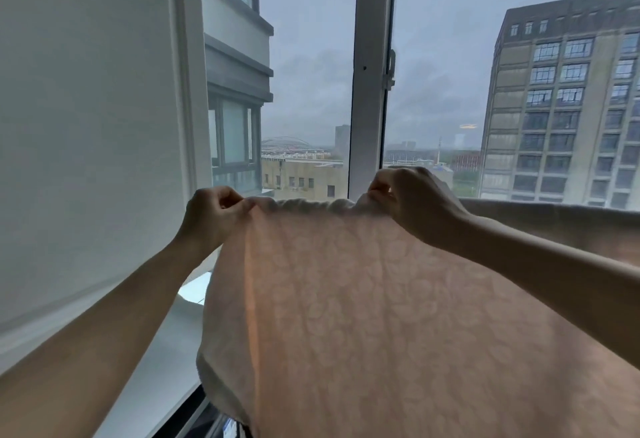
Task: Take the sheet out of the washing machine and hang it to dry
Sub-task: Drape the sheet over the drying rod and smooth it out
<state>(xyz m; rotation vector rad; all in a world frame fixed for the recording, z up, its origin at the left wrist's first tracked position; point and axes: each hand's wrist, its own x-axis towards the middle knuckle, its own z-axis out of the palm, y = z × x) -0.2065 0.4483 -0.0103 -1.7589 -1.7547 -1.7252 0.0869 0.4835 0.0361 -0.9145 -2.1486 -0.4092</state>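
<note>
A pale pink sheet [363, 299] with a faint leaf-like pattern hangs draped in front of me, its top fold at chest height before a window. My left hand [211, 216] pinches the sheet's top edge at its left end. My right hand [412, 202] pinches the same edge further right. The edge between my hands is bunched into small gathers. More of the sheet runs off to the right along the same height. Whatever carries the sheet is hidden under the cloth.
A white window post [369, 74] stands straight ahead, with glass on both sides and buildings outside. A white wall [86, 126] fills the left. A white sill [166, 351] runs below the window on the left.
</note>
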